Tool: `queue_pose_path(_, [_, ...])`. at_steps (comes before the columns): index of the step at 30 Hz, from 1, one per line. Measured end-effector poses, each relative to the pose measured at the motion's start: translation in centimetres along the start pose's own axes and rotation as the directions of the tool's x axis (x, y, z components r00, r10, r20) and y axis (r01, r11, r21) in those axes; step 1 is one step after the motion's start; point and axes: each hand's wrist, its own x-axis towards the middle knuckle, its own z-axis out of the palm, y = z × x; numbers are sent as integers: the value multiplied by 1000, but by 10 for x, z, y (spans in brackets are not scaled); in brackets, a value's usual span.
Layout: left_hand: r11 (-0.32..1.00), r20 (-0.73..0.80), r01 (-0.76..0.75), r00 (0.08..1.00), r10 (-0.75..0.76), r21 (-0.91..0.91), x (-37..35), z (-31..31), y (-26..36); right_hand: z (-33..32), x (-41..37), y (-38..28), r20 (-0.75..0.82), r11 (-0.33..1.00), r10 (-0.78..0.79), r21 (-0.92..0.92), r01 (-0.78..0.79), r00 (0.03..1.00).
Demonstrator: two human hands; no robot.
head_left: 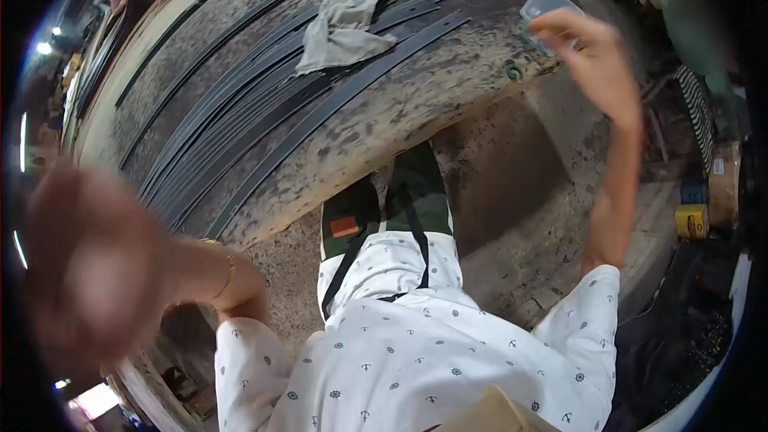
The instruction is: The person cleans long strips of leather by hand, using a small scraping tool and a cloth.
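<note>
My right hand (588, 52) is at the upper right, over a small clear plastic container (552, 0) near the workbench edge. Its fingers are bent and drawn together at the container's rim; whatever they may hold is hidden. Close to the camera on the left, my left hand (96, 264) is a large blur, so its fingers cannot be made out. Several long dark metal strips (344, 108) lie side by side along the bench. Over their far part rests a crumpled pale cloth (344, 24).
The mottled workbench (416, 104) curves across the view ahead of me. A small green ring-shaped object (513, 70) sits near its edge. To the right stand a yellow box (692, 221) and a cardboard box (725, 188). Concrete floor (552, 248) shows below.
</note>
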Motion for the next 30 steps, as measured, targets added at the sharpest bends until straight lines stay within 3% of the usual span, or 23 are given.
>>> queue_pose_path(1, [983, 10, 130, 991, -133, 132, -18, 12, -37, 29, -1, 42, 1, 1000, 5, 20, -5, 1000])
queue_pose_path(3, [845, 30, 346, 920, -391, 409, -55, 36, -110, 58, -2, 77, 105, 977, 212, -60, -207, 972])
queue_pose_path(4, [661, -38, 579, 765, -643, 478, -69, 48, -126, 64, 0, 90, 115, 974, 222, -65, -216, 968])
queue_pose_path(6, [655, 89, 539, 732, -675, 531, -106, 52, -183, 73, 7, 109, 188, 953, 288, -149, -263, 939])
queue_pose_path(7, [572, 91, 592, 646, -758, 567, -114, 57, -197, 78, 9, 114, 201, 951, 297, -150, -271, 933])
queue_pose_path(9, [533, 146, 583, 579, -802, 613, -144, 54, -236, 85, 15, 121, 278, 933, 335, -234, -274, 900])
queue_pose_path(16, [461, 162, 523, 519, -840, 717, -184, 44, -290, 96, 24, 113, 425, 880, 443, -372, -294, 789])
queue_pose_path(18, [478, 135, 521, 565, -814, 707, -189, 43, -296, 98, 24, 112, 422, 873, 437, -411, -262, 795])
queue_pose_path(22, [429, 112, 533, 526, -843, 729, -197, 41, -310, 99, 25, 114, 423, 882, 427, -388, -266, 800])
queue_pose_path(24, [451, 123, 351, 662, -740, 821, -210, 44, -320, 96, 29, 113, 446, 891, 398, -397, -222, 801])
queue_pose_path(25, [448, 116, 350, 668, -735, 822, -211, 48, -325, 94, 33, 113, 444, 892, 391, -398, -213, 806])
queue_pose_path(27, [452, 168, 302, 645, -745, 839, -213, 54, -334, 90, 41, 114, 540, 838, 546, -356, -414, 640])
queue_pose_path(29, [458, 181, 294, 642, -745, 839, -221, 54, -345, 83, 41, 115, 534, 849, 527, -296, -437, 661])
queue_pose_path(30, [490, 274, 212, 615, -739, 846, -223, 56, -345, 80, 41, 115, 526, 851, 517, -233, -470, 675])
